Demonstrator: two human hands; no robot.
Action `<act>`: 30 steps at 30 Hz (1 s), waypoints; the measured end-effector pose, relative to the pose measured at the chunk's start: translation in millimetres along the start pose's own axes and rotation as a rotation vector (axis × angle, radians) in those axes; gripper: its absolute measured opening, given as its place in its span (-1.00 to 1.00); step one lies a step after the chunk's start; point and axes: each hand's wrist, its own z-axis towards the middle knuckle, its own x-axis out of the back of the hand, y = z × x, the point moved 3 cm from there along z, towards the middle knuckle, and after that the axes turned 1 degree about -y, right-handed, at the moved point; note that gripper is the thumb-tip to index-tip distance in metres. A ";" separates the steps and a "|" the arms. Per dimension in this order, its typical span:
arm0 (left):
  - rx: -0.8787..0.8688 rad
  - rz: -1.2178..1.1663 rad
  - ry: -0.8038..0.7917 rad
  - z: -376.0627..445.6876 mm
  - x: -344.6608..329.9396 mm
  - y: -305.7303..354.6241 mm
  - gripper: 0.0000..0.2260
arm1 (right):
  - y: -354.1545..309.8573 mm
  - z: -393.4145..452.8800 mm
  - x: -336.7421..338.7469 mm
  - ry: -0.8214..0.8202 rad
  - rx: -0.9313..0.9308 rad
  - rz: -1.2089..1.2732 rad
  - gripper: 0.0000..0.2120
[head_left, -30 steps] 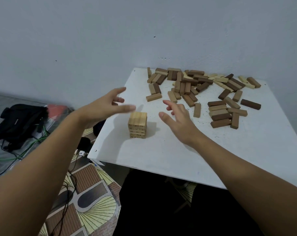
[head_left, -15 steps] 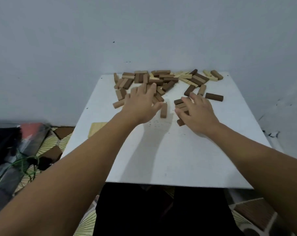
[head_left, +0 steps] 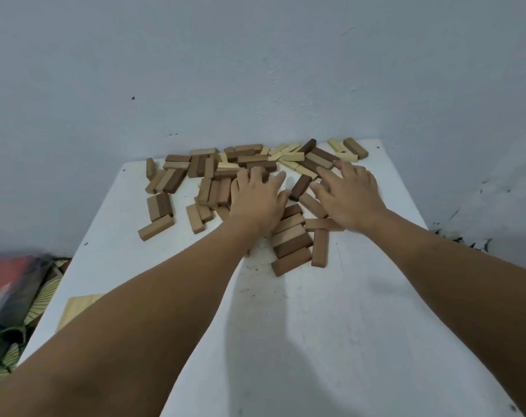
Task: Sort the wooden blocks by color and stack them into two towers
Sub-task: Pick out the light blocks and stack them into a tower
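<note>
Several light and dark wooden blocks (head_left: 291, 236) lie scattered over the far half of the white table (head_left: 331, 326). My left hand (head_left: 257, 198) lies flat on the blocks in the middle of the pile, fingers spread. Just to its right, my right hand (head_left: 349, 192) rests on blocks too, fingers spread and reaching toward the far pale blocks (head_left: 291, 159). A dark block (head_left: 300, 188) lies between the two hands. The light tower's top (head_left: 75, 310) shows at the table's near left edge, mostly hidden by my left forearm.
A grey wall (head_left: 255, 70) rises right behind the table. Left of the table, a patterned floor (head_left: 41, 299) holds a blurred red and black bag (head_left: 11, 278) and green cables. The table's near half is bare white surface.
Both hands left the small light tower and reached forward onto the scattered pile. The view swung right and closer, so the tower slid to the lower left.
</note>
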 end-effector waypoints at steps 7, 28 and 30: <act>0.019 -0.088 0.035 36.2 -23.8 23.2 -0.49 | 17.3 4.1 -20.7 0.168 -0.048 0.072 -0.54; 0.116 -0.229 0.217 42.2 -39.0 20.7 -0.46 | 24.0 13.0 -23.0 0.257 -0.021 0.096 -0.54; 0.123 -0.202 0.181 44.1 -42.4 19.2 -0.46 | 21.5 10.8 -24.1 0.266 0.037 0.096 -0.58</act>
